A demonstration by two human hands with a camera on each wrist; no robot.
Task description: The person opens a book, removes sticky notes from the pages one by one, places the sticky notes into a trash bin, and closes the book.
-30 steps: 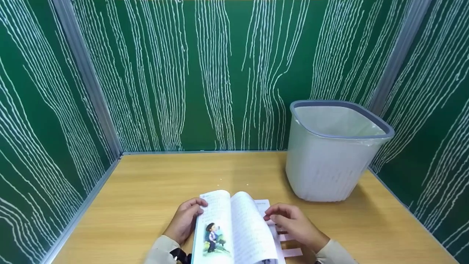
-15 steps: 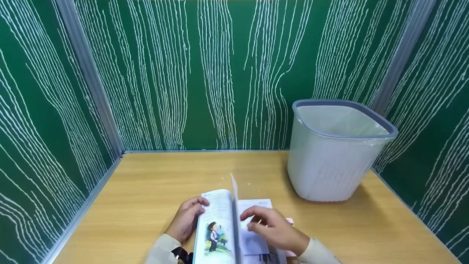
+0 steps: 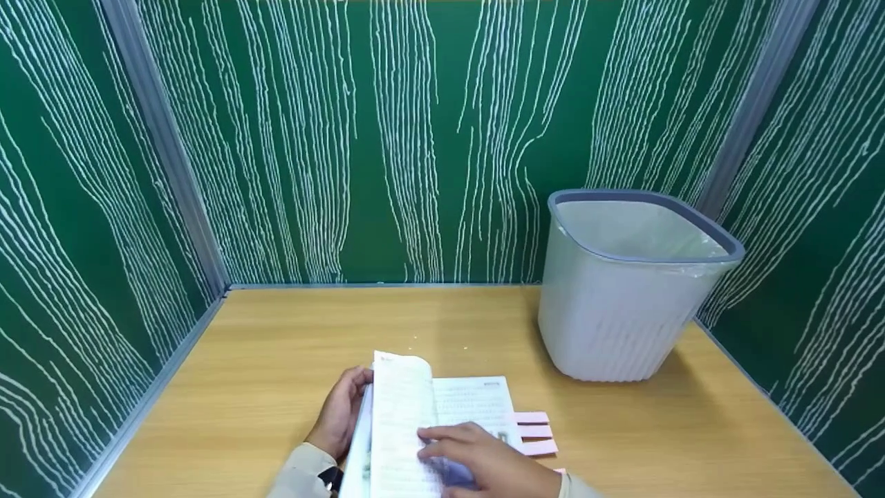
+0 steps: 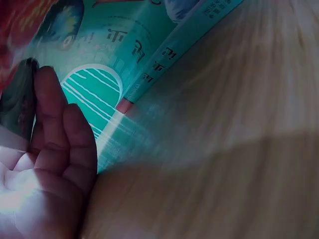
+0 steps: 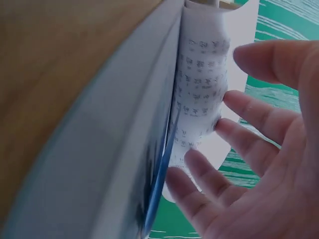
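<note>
An open book (image 3: pixel 477 394) with printed pages lies at the table's front middle. Its left side is held by my left hand (image 3: pixel 337 415); part of that hand is hidden behind the pages. The left wrist view shows the curled fingers against the book's green cover (image 4: pixel 107 47). A turned page (image 3: pixel 401 408) stands raised over the left half. My right hand (image 3: pixel 487 462) reaches across the book, its fingertips on this page. Those fingers are spread and fairly straight in the right wrist view, touching the curved printed page (image 5: pixel 202 94). Several pink paper tabs (image 3: pixel 536 431) stick out of the book's right edge.
A white wastebasket (image 3: pixel 622 318) with a grey rim and a clear liner stands on the wooden table (image 3: pixel 332 318) at the back right. Small white specks lie beyond the book. Green panels (image 3: pixel 470 173) with white wavy lines enclose the table.
My right hand has moved left across the book, turning a page from the right side to the left. The picture on the left page is now mostly covered. The left hand stays at the left edge.
</note>
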